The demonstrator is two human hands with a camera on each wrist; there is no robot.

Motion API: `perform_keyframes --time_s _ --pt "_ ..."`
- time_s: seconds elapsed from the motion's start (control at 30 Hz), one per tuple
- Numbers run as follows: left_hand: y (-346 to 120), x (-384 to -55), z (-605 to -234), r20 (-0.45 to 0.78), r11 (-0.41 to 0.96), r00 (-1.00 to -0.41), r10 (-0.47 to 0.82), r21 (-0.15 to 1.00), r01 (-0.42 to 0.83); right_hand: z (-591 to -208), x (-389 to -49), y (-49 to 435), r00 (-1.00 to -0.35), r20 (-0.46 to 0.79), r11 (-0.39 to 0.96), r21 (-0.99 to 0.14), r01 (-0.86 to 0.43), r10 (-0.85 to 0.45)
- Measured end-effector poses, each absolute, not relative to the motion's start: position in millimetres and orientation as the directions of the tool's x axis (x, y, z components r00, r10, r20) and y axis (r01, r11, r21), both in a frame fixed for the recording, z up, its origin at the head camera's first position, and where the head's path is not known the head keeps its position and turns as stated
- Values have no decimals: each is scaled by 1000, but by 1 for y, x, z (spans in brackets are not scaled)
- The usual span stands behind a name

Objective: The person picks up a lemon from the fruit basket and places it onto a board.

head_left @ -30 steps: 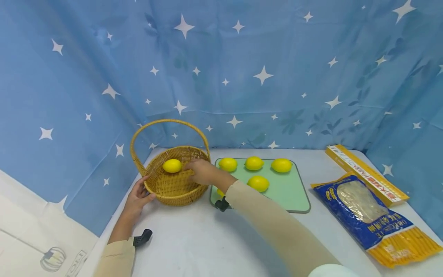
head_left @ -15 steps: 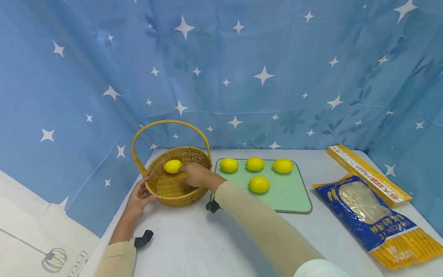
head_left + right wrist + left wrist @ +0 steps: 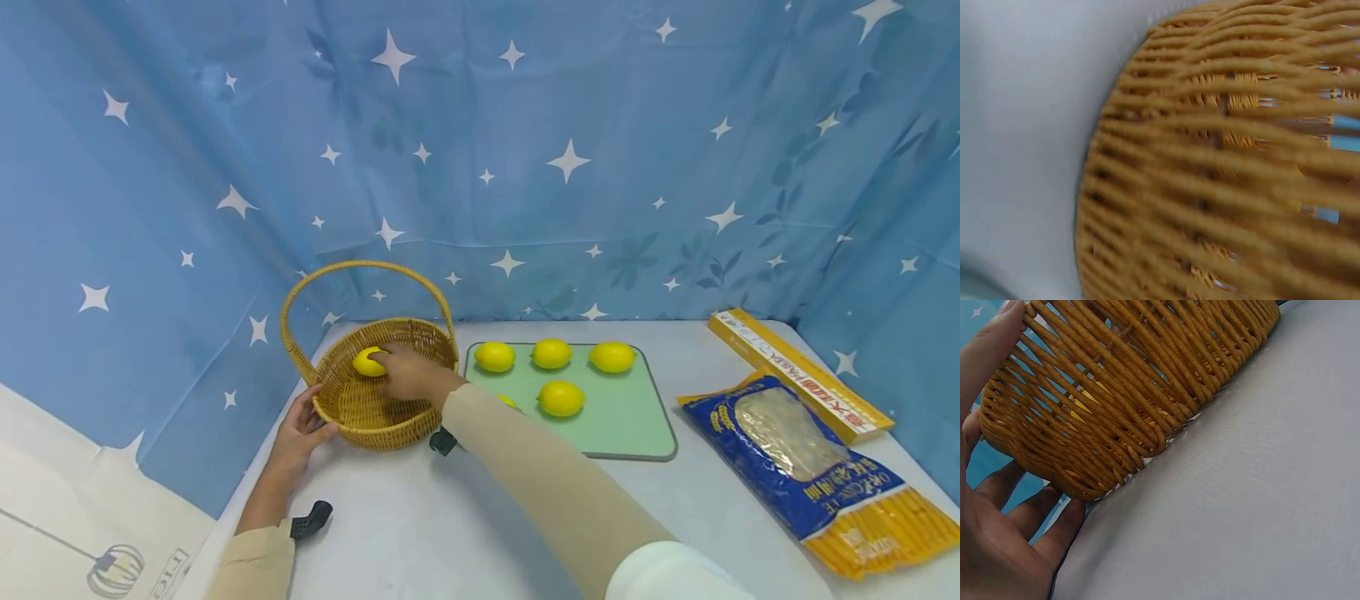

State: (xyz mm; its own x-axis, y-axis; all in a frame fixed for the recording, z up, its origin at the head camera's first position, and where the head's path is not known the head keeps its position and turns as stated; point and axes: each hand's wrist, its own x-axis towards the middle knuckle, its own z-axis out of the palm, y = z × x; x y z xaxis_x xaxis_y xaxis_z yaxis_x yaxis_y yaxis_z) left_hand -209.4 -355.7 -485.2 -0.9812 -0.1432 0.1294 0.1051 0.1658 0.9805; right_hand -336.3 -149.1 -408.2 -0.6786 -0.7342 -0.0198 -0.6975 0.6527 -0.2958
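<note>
A woven basket with a tall arched handle stands on the left of the table. My left hand grips its near-left side. In the left wrist view, the thumb lies at the rim and the fingers at the basket's lower wall. My right hand reaches inside the basket, its fingers over the right side of a yellow lemon, which they appear to pinch. The right wrist view is filled by blurred wicker, hiding the fingertips.
Right of the basket, a green tray bears several lemons; one is mostly hidden behind the right sleeve. Further right lie a blue and yellow pasta bag and a long pasta box. A blue starry curtain hangs behind.
My right hand has moved left inside the basket, from beside the lemon onto its right side. My left hand has stayed at the basket's side.
</note>
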Motion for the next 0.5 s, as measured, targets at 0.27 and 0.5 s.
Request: perform_keyframes --time_s 0.27,0.5 --pt "-357 -210 -487 137 164 -981 -138 980 114 -417 -340 -161 -684 -76 678 -252 -691 -725" --pt "-360 -212 -490 155 158 -980 -127 978 134 -420 -341 -165 -672 -129 678 -263 -686 -730"
